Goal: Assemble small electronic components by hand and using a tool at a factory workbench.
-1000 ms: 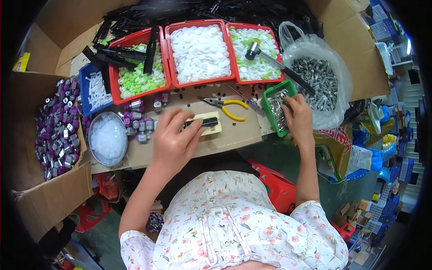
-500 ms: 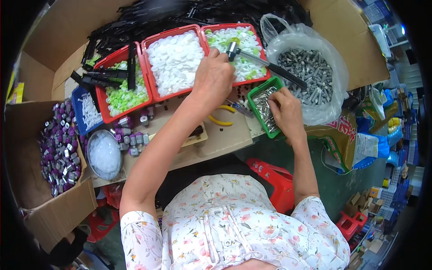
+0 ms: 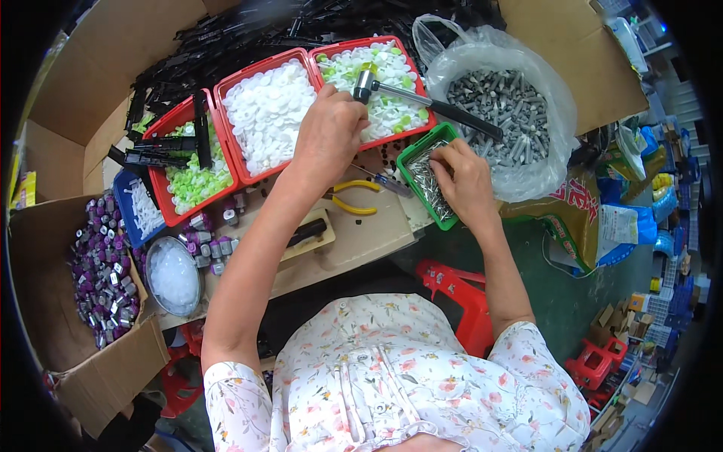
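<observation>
My left hand (image 3: 329, 134) is closed over the near edge between two red bins. One is the middle red bin (image 3: 254, 178) of white round pieces, the other the right red bin (image 3: 392, 140) of white and green ones. Its fingertips are hidden, and so is anything in them. A hammer (image 3: 422, 98) with a black grip lies across the right bin, its head close to those fingers. My right hand (image 3: 465, 179) reaches into a small green tray (image 3: 446, 223) of thin metal pins (image 3: 429, 179). Thumb and fingers are pinched together among the pins; what they grip is too small to make out.
Yellow-handled pliers (image 3: 354, 208) and a screwdriver (image 3: 393, 185) lie on the table before the bins. Right stands a clear bag (image 3: 563, 143) of grey metal parts. A left red bin (image 3: 167, 215), metal bowl (image 3: 175, 307) and carton (image 3: 124, 380) of purple-and-silver parts stand left.
The whole view has shifted, so the bins sit farther left. Both hands stay at nearly the same places, the right still in the green tray. More of the pliers shows.
</observation>
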Demonstrator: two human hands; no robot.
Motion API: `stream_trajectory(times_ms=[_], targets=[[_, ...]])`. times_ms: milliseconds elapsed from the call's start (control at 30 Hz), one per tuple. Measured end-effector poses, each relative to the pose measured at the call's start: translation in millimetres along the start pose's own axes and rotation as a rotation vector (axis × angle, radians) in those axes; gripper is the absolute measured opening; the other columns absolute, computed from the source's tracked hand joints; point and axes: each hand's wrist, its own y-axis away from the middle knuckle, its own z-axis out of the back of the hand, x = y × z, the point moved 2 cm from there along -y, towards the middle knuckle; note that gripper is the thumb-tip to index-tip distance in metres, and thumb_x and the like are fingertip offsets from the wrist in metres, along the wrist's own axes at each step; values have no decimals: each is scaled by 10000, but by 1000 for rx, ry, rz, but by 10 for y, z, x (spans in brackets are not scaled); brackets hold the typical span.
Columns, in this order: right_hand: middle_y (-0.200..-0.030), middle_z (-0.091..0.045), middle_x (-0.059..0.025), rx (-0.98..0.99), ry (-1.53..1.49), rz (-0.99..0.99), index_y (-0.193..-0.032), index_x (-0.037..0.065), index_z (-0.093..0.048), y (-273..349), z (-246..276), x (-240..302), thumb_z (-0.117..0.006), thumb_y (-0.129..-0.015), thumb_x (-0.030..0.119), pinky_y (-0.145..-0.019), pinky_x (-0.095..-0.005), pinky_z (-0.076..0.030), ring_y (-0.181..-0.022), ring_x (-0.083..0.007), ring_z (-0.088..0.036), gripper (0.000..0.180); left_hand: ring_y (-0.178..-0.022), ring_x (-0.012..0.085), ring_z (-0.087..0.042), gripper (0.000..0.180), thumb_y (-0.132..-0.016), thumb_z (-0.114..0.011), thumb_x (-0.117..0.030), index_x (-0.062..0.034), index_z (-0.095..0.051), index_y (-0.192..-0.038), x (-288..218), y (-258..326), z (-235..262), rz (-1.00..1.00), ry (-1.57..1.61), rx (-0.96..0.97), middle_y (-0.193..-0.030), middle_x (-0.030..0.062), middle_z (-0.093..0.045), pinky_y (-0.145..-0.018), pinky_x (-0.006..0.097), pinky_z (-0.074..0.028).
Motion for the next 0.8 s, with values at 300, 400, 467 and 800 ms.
stream_trajectory(times_ms=[300,400,467,800], targets=[[-796,-615,-130,48,21,-25,-864,-27,-657,-10,-1,-28,-698,-805,-9,-623,-371,-497,-705,-280,-663,74,-770,183,-653,88,-927,-629,-88,-2,-639,-943,-158,346,357,534,760,-25,-837,102,-682,-673,304,-496],[-780,-611,-110,10,-89,-91,-865,-28,-654,-4,69,74,-701,-808,-12,-622,-332,-489,-695,-232,-647,75,-748,113,-649,117,-960,-618,-120,-7,-628,-990,-156,597,415,711,1108,-13,-882,74,-704,-646,252,-491],[-820,-645,-76,-39,-235,-71,-884,-20,-664,-6,151,223,-698,-811,-18,-646,-281,-476,-711,-156,-620,80,-754,95,-649,136,-954,-638,-115,7,-628,-1014,-147,765,436,765,1293,-19,-927,83,-715,-636,210,-486],[-909,-683,-116,-12,-906,145,-877,-12,-685,-31,-205,1047,-707,-735,-87,-774,-280,-514,-844,-190,-666,162,-758,126,-634,244,-935,-679,-154,32,-659,-1092,-334,1235,395,960,1587,-96,-933,87,-687,-641,199,-506]])
